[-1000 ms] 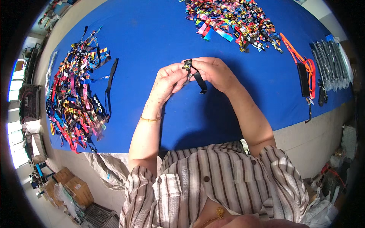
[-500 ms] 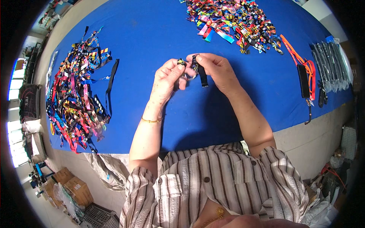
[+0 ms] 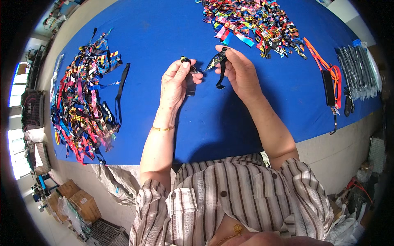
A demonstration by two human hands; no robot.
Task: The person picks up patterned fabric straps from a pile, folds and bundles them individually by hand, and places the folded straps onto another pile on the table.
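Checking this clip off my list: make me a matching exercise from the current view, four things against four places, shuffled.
Things
1. Black patterned strap
2. Orange lanyard
3. Gold-coloured bracelet
4. Cardboard boxes

Places
A. Around the left wrist
B. Off the blue table, toward the lower left of the picture
C. Pinched in the right hand
D. On the right part of the table, near the plastic-wrapped packs

Pairs: 1-C, 2-D, 3-A, 4-B
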